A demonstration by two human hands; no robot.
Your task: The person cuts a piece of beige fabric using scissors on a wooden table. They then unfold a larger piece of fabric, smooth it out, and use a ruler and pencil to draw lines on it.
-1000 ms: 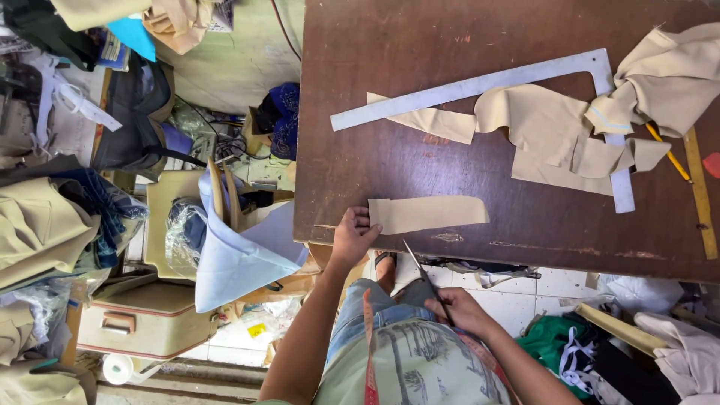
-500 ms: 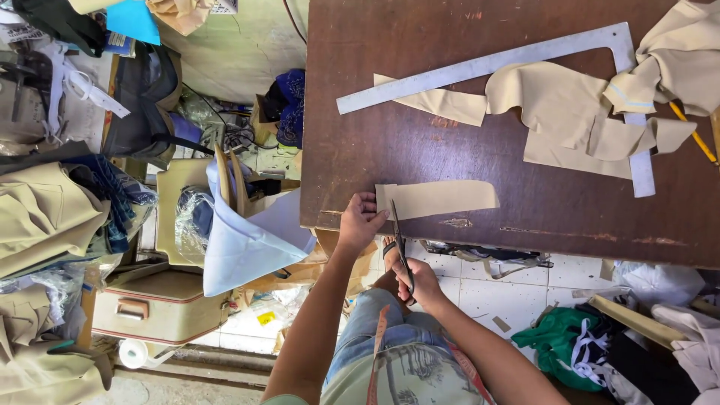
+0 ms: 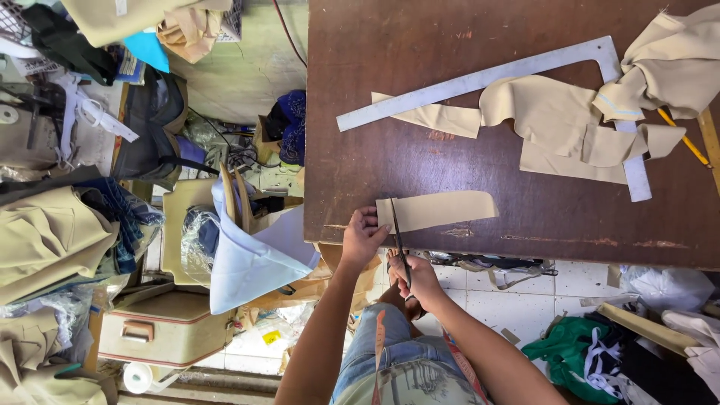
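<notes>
Tan fabric strip (image 3: 439, 211), dark brown table (image 3: 420, 161), grey metal square (image 3: 480, 79)

scissors (image 3: 399, 251) raised by right hand (image 3: 417, 281) from lap to tan strip (image 3: 437, 211) edge
</notes>
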